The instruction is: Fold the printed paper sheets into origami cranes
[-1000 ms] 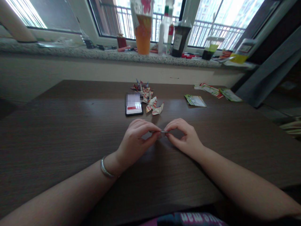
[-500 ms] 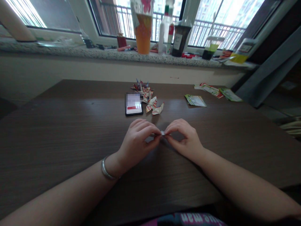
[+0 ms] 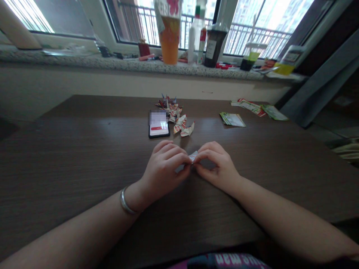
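Observation:
Between my two hands is a small whitish piece of folded paper (image 3: 193,156), mostly covered by the fingers. My left hand (image 3: 167,161), with a silver bangle on its wrist, pinches the paper from the left. From the right, my right hand (image 3: 217,162) grips it between thumb and fingertips, close against the left fingertips. Beyond the hands lie several folded paper pieces (image 3: 179,121) with red print, bunched in a row. A phone (image 3: 159,125) with a lit screen rests just left of them.
On the right of the brown table (image 3: 84,157) lies a stack of green-and-white paper slips (image 3: 232,119). Behind it are more slips (image 3: 252,107). The granite windowsill (image 3: 112,64) carries a cup of orange drink (image 3: 169,41), a dark bottle (image 3: 214,46) and other containers.
The paper has tilted, and more of its whitish face shows above the fingertips. My right hand has shifted slightly left, with its fingertips closer to the left ones.

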`<state>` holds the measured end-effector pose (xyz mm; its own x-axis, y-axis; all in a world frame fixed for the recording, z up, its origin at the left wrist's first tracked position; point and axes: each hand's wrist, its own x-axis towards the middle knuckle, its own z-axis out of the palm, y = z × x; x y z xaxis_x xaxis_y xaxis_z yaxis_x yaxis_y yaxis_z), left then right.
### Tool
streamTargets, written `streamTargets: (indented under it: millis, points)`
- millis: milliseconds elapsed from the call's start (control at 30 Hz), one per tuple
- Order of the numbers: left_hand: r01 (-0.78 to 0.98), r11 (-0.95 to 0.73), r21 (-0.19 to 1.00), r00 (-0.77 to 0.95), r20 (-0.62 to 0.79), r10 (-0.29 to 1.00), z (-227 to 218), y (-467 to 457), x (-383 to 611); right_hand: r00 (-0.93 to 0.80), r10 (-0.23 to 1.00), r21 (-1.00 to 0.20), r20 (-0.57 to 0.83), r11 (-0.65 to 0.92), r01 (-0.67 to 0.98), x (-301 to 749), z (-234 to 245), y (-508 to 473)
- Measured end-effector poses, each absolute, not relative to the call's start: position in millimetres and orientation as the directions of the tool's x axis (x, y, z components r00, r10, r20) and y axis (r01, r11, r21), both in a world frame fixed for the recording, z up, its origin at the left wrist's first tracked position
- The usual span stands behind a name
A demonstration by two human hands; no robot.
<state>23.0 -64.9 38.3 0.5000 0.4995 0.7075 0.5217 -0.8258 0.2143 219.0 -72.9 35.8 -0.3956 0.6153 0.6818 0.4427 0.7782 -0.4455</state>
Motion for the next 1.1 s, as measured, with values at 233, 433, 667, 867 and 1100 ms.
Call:
streamTargets:
  millis: [233,433,667,867,1100]
  points:
    - [0.506,-0.843,0.183,0.494,0.740,0.457,39.2,-64.3,22.9,-0.399,0.623,-0.428,0.673,0.768,0.477,217.8,38.4,-73.0]
    - [0.513,-0.840,0.178,0.487,0.745,0.455,37.8,-63.6,22.5,-0.401,0.618,-0.405,0.676,0.767,0.498,219.5,36.8,-71.8]
    - [0.513,-0.841,0.172,0.474,0.760,0.445,36.8,-63.1,22.9,-0.407,0.625,-0.378,0.666,0.753,0.538,221.6,36.3,-70.1]
    - [0.517,-0.845,0.136,0.498,0.755,0.426,37.8,-62.6,21.6,-0.451,0.611,-0.328,0.650,0.762,0.559,224.0,36.2,-68.1]
    - [0.528,-0.843,0.102,0.509,0.757,0.410,37.2,-60.8,19.6,-0.482,0.603,-0.261,0.636,0.756,0.601,225.5,35.5,-66.7]
